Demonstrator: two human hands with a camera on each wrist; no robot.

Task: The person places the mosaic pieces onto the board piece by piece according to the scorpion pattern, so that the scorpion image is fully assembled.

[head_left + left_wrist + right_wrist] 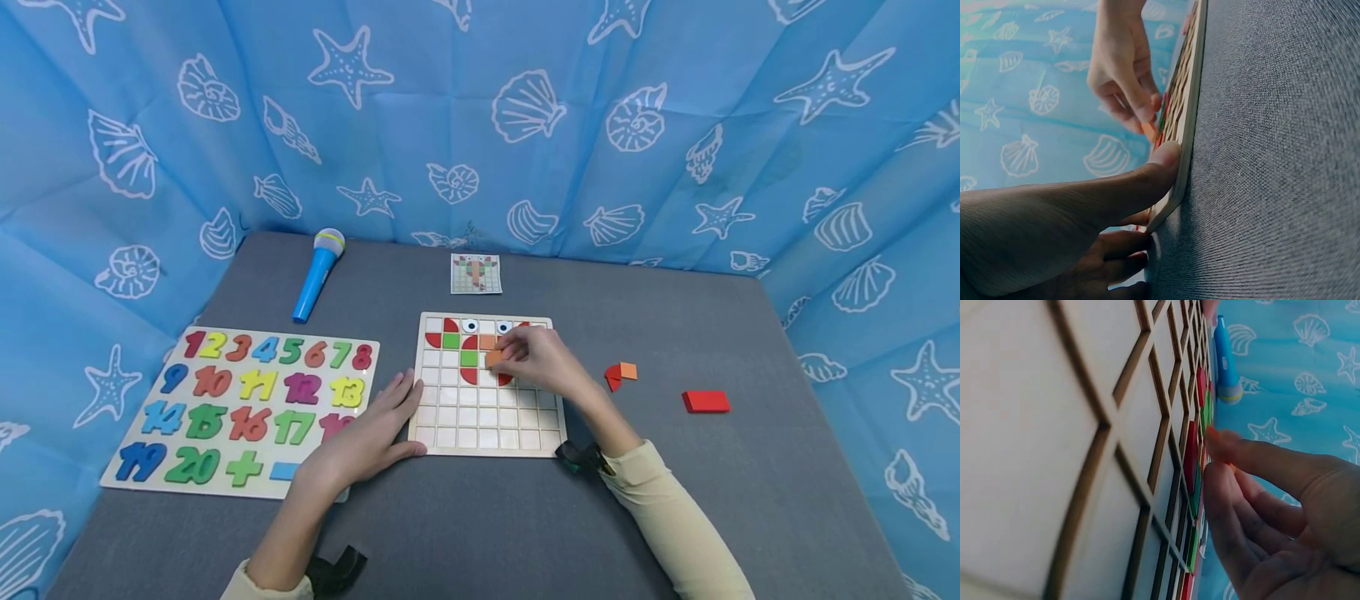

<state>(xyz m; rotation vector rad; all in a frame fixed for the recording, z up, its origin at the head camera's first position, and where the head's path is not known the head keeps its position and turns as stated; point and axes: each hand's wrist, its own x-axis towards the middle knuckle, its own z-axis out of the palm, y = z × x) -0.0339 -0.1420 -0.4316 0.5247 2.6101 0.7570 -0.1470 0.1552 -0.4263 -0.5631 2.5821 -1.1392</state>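
Note:
A wooden grid board (447, 416) lies on the table, with red quarter-round, green and orange tiles and two eye tiles in its upper cells. Between thumb and fingertips my right hand (543, 360) pinches an orange square tile (492, 358) over the middle columns, close to the grid. The right wrist view shows that tile only as a sliver of orange at the fingertips. My left hand (372, 437) rests at the board's left edge, its fingers extended along the side and its thumb (1165, 156) against the edge near the front corner.
Left of the grid lies a number puzzle board (255, 412), partly beneath my left forearm. Behind it is a blue toy microphone (317, 279). A small pattern card (476, 274) lies behind the grid. To the right are loose red and orange tiles (628, 371) and a red block (706, 402).

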